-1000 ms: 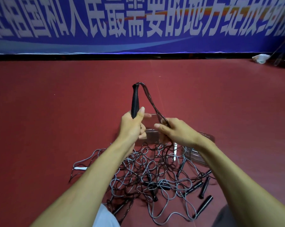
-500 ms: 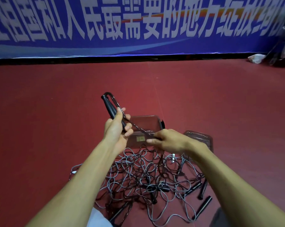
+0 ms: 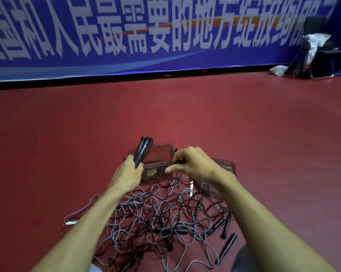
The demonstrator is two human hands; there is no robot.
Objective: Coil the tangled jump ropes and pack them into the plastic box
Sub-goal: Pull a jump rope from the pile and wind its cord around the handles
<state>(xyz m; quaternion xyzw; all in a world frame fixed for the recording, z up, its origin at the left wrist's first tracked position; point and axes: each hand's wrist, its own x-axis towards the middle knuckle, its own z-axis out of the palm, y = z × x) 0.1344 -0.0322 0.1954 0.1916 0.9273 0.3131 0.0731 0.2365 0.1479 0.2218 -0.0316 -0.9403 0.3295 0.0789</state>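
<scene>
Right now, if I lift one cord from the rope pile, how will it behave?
Likely floppy: the pile lies in loose loops on the floor. It probably drags neighbours along, since strands cross everywhere. A loose handle looks round, so may roll.

Tangled jump ropes (image 3: 155,218) cover the floor (image 3: 263,134) before the plastic box (image 3: 155,165). Its lid (image 3: 224,167) lies right. Floor beyond is open.

Tangled jump ropes (image 3: 155,222) lie before open plastic box (image 3: 157,161).
</scene>
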